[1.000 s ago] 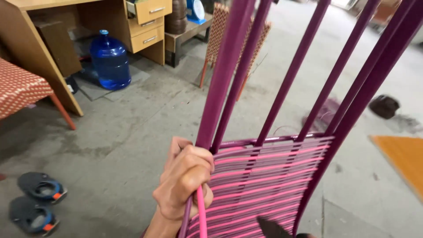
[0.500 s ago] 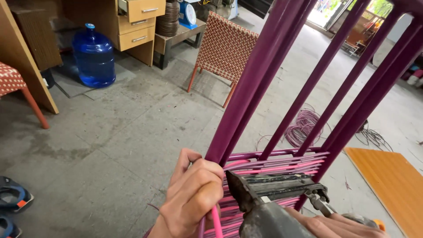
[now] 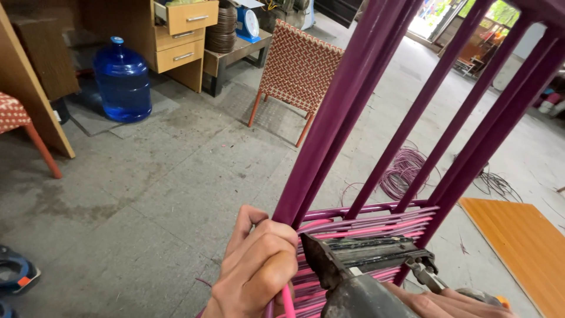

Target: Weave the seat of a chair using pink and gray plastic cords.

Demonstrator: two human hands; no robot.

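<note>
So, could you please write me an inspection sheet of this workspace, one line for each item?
Surface: bare grey concrete floor, stained and dusty.
Job's things: purple metal frame with pink and purple cord woven across it; dark staple-gun-like tool at the weave.
Clutter: coil of purple cord on the floor; orange board at right.
Hands: left hand fisted around a frame bar and a pink cord; right hand under the tool, mostly hidden.
Cables: thin dark wires loose on the floor.
Surroundings: blue water jug, wooden drawers, woven chair, scale on a low bench.
</note>
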